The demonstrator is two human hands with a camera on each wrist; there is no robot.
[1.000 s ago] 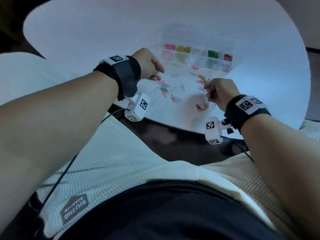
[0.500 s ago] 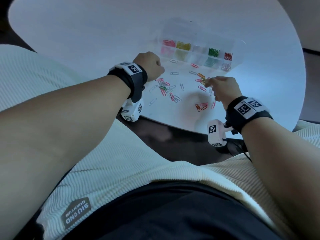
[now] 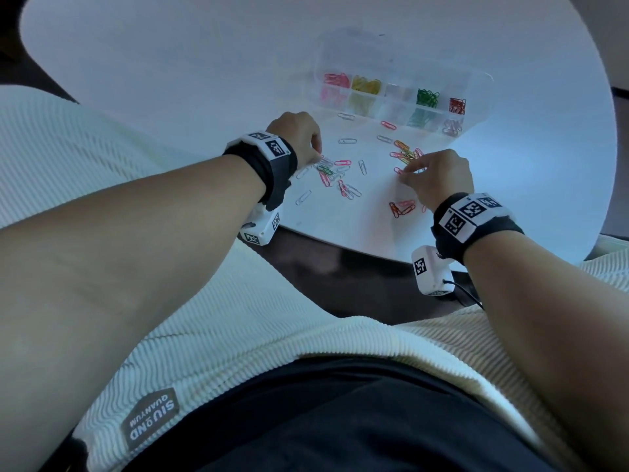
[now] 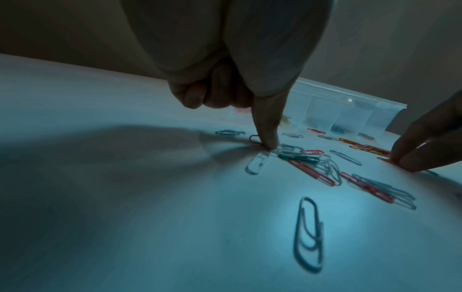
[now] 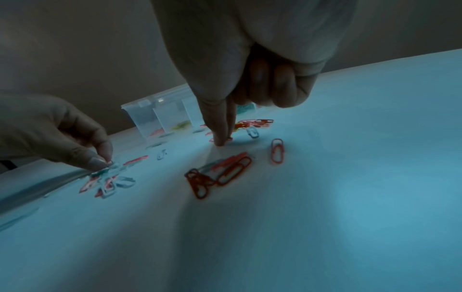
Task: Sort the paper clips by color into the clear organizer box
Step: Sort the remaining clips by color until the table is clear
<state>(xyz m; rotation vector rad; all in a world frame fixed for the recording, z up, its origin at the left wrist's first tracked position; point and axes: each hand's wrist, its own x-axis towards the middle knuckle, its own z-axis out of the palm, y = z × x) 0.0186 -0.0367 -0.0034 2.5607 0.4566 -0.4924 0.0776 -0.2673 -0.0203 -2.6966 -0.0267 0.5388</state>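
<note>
The clear organizer box (image 3: 476,83) stands open at the back, with pink, yellow, white, green and red clips in separate compartments. Loose paper clips lie on the white table (image 3: 170,63) in front of it. My left hand (image 3: 318,155) is down on a mixed pile of white, pink and green clips (image 3: 332,172). Its thumb and forefinger (image 5: 100,161) pinch a clip at the pile's edge, beside a pink one (image 4: 255,139). My right hand (image 3: 405,173) pinches a pink clip (image 4: 385,160) flat on the table with its fingertips (image 5: 221,141), the other fingers curled.
An orange, yellow and pink cluster (image 3: 406,153) lies just beyond my right fingers. A red and pink bunch (image 5: 220,173) sits near my right wrist. Single white clips (image 3: 303,197) are scattered toward the table's near edge (image 3: 340,241).
My left hand has come down from above the table onto the clip pile. My right hand has shifted slightly and set its fingertips on a pink clip.
</note>
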